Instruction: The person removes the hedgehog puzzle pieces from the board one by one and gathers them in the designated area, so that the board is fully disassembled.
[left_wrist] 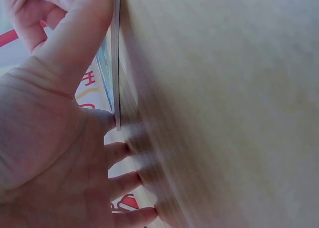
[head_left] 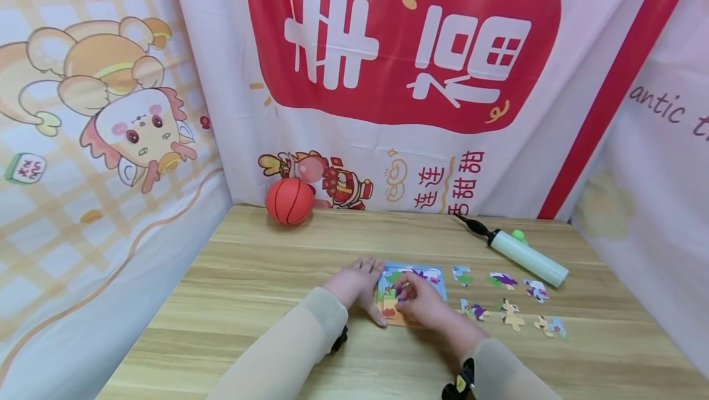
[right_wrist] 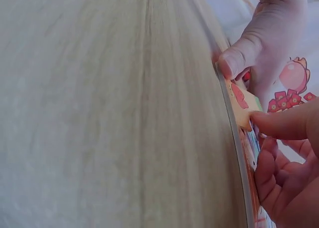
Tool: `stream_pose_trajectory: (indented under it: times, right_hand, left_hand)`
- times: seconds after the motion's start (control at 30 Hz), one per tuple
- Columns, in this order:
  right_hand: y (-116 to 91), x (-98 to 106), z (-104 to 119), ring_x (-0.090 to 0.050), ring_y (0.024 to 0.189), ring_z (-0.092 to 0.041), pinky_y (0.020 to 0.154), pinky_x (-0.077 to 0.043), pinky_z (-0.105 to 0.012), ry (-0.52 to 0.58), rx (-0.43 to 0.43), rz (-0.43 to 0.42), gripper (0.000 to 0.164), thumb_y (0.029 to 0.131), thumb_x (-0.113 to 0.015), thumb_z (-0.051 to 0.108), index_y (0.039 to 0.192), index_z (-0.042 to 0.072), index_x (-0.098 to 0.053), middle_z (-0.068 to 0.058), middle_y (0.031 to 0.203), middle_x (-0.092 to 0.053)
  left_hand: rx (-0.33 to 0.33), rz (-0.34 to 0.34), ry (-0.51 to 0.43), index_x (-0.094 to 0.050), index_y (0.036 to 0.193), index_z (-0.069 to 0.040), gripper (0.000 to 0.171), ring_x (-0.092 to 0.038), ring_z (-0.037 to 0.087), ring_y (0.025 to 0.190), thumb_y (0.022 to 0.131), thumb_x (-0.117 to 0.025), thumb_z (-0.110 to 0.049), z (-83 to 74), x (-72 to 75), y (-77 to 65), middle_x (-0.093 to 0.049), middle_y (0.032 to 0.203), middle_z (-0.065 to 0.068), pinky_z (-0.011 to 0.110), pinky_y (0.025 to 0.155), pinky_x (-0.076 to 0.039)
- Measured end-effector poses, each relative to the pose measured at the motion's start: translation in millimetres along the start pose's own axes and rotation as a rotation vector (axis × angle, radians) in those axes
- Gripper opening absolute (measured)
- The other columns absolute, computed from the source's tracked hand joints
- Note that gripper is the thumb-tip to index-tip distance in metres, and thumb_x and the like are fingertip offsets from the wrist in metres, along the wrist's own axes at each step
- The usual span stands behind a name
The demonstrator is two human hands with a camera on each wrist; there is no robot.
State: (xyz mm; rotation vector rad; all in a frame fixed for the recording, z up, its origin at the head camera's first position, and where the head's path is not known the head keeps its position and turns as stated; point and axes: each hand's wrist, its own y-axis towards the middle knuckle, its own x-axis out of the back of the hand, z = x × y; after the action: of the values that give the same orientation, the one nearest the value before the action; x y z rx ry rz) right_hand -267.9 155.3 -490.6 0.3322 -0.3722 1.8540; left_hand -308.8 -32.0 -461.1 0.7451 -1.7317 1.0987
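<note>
A jigsaw puzzle board [head_left: 439, 277] with a colourful picture lies flat on the table. My left hand [head_left: 360, 286] rests at its left side, fingers spread, with the thumb along the near left corner. In the left wrist view, the thumb and a fingertip of that hand [left_wrist: 50, 123] meet the thin board edge [left_wrist: 117, 53]. Over the board's lower middle, my right hand [head_left: 423, 301] pinches an orange puzzle piece [right_wrist: 241, 99] with a red shape on it. The right thumb [right_wrist: 279, 124] lies at the piece's corner; the other fingers curl behind, partly hiding the board.
Several loose puzzle pieces [head_left: 512, 316] lie in two rows right of the board. Behind them are a hand pump [head_left: 528, 257] and a small green object [head_left: 518, 236]. An orange ball [head_left: 289, 201] sits at the table's back left, against the printed cloth [head_left: 399, 160].
</note>
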Motion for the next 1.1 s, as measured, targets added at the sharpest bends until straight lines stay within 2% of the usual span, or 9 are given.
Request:
stream_pose_trajectory:
  times: [0.1,0.2,0.4,0.7,0.83,0.97,1.1]
  right_hand:
    - [-1.4,2.5,0.0,-0.049,0.058,-0.018,0.049,-0.04,-0.024,0.113,-0.01,0.021,0.022,0.092,-0.059,-0.008,0.112,0.002,-0.057,-0.013,0.087,-0.057]
    - [-2.6,6.6,0.8,-0.047,0.057,-0.018,0.049,-0.039,-0.024,0.158,-0.017,0.033,0.018,0.096,-0.055,-0.006,0.113,0.001,-0.057,-0.014,0.086,-0.057]
    - [-4.2,11.0,2.8,-0.05,0.062,-0.021,0.052,-0.042,-0.026,0.15,-0.04,0.023,0.017,0.097,-0.057,-0.001,0.113,0.002,-0.058,-0.015,0.088,-0.059]
    - [-3.9,16.2,0.3,-0.052,0.061,-0.017,0.053,-0.044,-0.025,0.254,-0.047,0.018,0.018,0.096,-0.058,-0.001,0.114,-0.002,-0.056,-0.012,0.085,-0.06]
    - [-12.7,31.9,8.3,-0.052,0.065,-0.019,0.058,-0.046,-0.027,0.285,-0.056,0.03,0.023,0.097,-0.059,0.002,0.119,-0.002,-0.054,-0.01,0.089,-0.059]
    - [-24.9,57.3,20.1,-0.052,0.07,-0.021,0.062,-0.048,-0.031,0.253,-0.079,0.006,0.023,0.098,-0.059,0.007,0.119,0.001,-0.055,-0.011,0.095,-0.058]
    - [-39.0,85.9,28.6,-0.05,0.069,-0.021,0.062,-0.048,-0.033,0.212,-0.074,-0.019,0.026,0.098,-0.06,0.008,0.121,-0.001,-0.053,-0.011,0.096,-0.057]
  left_hand:
    - [0.003,-0.001,-0.003,-0.017,0.16,-0.02,0.137,-0.011,0.035,0.148,0.051,-0.078,-0.076,0.3,1.3,-2.2,-0.012,0.164,0.008,0.049,0.118,-0.016]
    - [0.013,-0.003,-0.005,-0.018,0.16,-0.022,0.136,-0.012,0.035,0.148,0.051,-0.078,-0.077,-0.6,2.5,-3.4,-0.013,0.164,0.007,0.05,0.117,-0.018]
    - [0.026,-0.001,-0.018,-0.019,0.16,-0.023,0.135,-0.011,0.032,0.149,0.051,-0.078,-0.077,-1.7,2.3,-3.4,-0.012,0.165,0.005,0.05,0.117,-0.02]
    - [0.021,-0.01,0.001,-0.017,0.16,-0.022,0.136,-0.012,0.034,0.148,0.051,-0.078,-0.077,-2.5,3.6,-6.0,-0.012,0.165,0.006,0.05,0.117,-0.018]
    - [0.006,-0.016,-0.006,-0.018,0.16,-0.02,0.137,-0.011,0.036,0.148,0.051,-0.08,-0.074,-3.6,5.1,-8.7,-0.012,0.164,0.009,0.049,0.118,-0.015]
    - [0.013,-0.017,-0.025,-0.018,0.16,-0.02,0.136,-0.011,0.036,0.148,0.051,-0.081,-0.072,-4.4,6.2,-11.5,-0.012,0.164,0.009,0.049,0.118,-0.015]
    - [0.015,-0.024,-0.022,-0.018,0.16,-0.019,0.137,-0.012,0.036,0.148,0.051,-0.081,-0.072,-4.3,6.6,-12.9,-0.012,0.164,0.009,0.049,0.118,-0.016]
